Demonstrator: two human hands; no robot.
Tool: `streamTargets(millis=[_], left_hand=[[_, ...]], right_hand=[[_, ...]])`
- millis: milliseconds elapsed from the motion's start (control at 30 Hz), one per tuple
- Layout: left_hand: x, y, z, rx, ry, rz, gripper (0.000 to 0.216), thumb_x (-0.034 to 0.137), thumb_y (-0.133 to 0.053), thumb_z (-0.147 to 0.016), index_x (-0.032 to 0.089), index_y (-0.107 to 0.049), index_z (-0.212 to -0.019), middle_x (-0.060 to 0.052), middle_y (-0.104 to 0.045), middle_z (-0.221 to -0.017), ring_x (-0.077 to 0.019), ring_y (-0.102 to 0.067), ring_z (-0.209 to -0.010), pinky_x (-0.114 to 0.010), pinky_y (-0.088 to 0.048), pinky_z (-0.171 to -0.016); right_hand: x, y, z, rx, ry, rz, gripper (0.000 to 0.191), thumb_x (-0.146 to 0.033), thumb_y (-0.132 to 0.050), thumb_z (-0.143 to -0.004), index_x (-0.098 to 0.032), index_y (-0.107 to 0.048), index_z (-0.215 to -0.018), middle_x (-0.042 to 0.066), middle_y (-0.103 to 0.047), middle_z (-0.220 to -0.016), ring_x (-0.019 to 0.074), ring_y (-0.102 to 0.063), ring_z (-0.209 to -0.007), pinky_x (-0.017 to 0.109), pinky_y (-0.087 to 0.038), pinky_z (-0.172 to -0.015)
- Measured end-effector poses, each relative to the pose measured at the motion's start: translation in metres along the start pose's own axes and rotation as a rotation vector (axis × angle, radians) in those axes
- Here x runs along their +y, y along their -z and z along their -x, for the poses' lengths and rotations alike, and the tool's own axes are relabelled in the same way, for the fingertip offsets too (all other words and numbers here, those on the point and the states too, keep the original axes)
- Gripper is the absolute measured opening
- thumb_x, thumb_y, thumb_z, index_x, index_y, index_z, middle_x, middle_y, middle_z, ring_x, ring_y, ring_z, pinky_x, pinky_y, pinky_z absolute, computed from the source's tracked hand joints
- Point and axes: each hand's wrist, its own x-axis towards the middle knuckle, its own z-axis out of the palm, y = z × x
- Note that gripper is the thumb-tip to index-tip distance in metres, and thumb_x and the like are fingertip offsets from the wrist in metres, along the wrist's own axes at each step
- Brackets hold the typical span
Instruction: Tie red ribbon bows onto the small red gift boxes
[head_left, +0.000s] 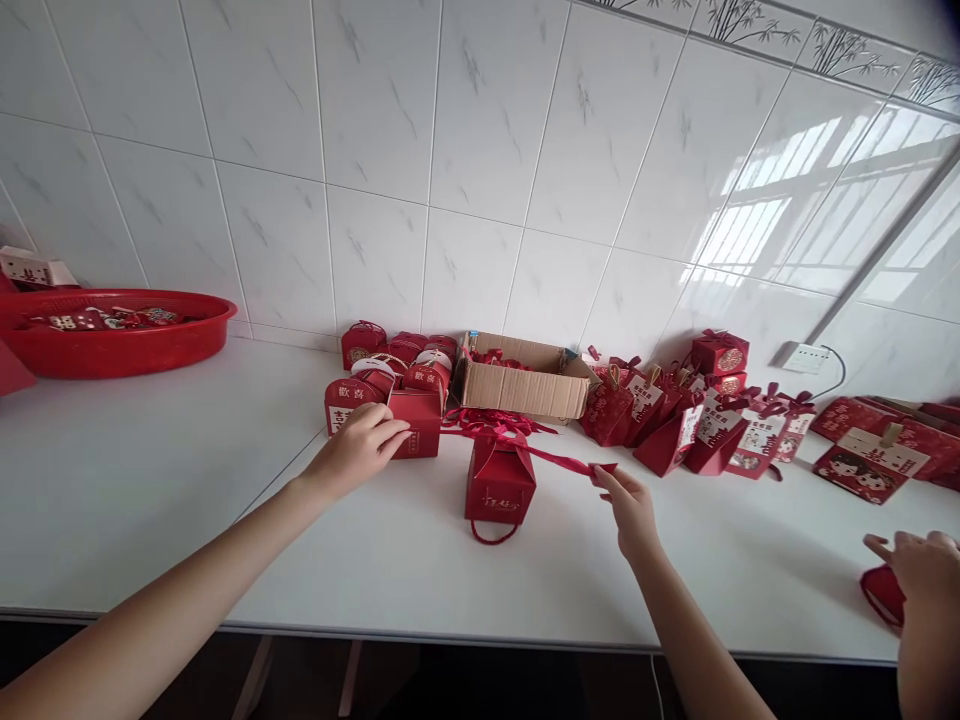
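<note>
So, our box sits on the table in front of the carton. Our left hand and right hand pinch the ribbon, stretched sideways. Folding looks done; tying, we'd guess, isn't finished.

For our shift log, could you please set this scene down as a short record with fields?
Left grip: appears to pinch the red ribbon on its left side
Right grip: pinches near its right end
Between them: red gift box, upright on white table, cord handle in front
Behind: open cardboard carton
Far left: red plastic basin
Far right: co-worker's hand at a red item
</note>
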Motion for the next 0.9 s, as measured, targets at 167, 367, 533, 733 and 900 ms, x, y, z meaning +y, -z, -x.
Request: streamTargets(millis=[167,367,533,733,900], left_hand=[[0.002,-0.013,0.018,-0.064,0.074,0.099,0.026,0.027,-0.044,-0.09,0.018,-0.067,-0.082,-0.004,-0.057,-0.076,-0.015,-0.057,-0.073,-0.028,-0.048,-0.071],[0.001,-0.028,0.032,-0.109,0.097,0.152,0.024,0.028,-0.045,-0.089,0.019,-0.067,-0.085,-0.003,-0.058,-0.077,-0.0146,-0.058,-0.072,-0.027,-0.048,-0.069],[0.002,-0.027,0.035,-0.122,0.189,0.237,0.022,0.033,-0.049,-0.087,0.02,-0.067,-0.085,-0.003,-0.06,-0.08,-0.0154,-0.059,-0.072,-0.027,-0.047,-0.069],[0.008,-0.015,0.032,-0.173,0.304,0.369,0.021,0.035,-0.048,-0.086,0.026,-0.066,-0.081,-0.001,-0.06,-0.08,-0.017,-0.058,-0.073,-0.029,-0.046,-0.07],[0.009,-0.022,0.034,-0.158,0.381,0.388,0.021,0.036,-0.051,-0.082,0.024,-0.065,-0.071,-0.001,-0.059,-0.076,-0.0166,-0.058,-0.069,-0.027,-0.043,-0.068]], right_hand=[[0.014,0.008,0.001,0.029,-0.022,0.047,0.036,-0.048,-0.067,-0.065,-0.016,-0.074,-0.08,0.007,-0.067,-0.076,0.0233,-0.059,-0.08,0.031,-0.042,-0.067],[0.028,0.019,-0.001,0.05,-0.048,0.082,0.038,-0.05,-0.066,-0.064,-0.017,-0.073,-0.08,0.005,-0.066,-0.073,0.022,-0.058,-0.076,0.029,-0.041,-0.062],[0.033,0.024,0.001,0.013,-0.092,0.093,0.038,-0.051,-0.066,-0.065,-0.018,-0.073,-0.081,0.004,-0.067,-0.076,0.0215,-0.058,-0.079,0.027,-0.039,-0.061],[0.037,0.027,0.007,-0.021,-0.057,0.102,0.037,-0.053,-0.066,-0.066,-0.018,-0.072,-0.075,0.002,-0.065,-0.07,0.0195,-0.055,-0.07,0.027,-0.037,-0.059],[0.04,0.03,0.006,0.013,-0.073,0.084,0.035,-0.049,-0.068,-0.064,-0.016,-0.073,-0.076,0.002,-0.061,-0.06,0.0184,-0.054,-0.064,0.027,-0.038,-0.059]])
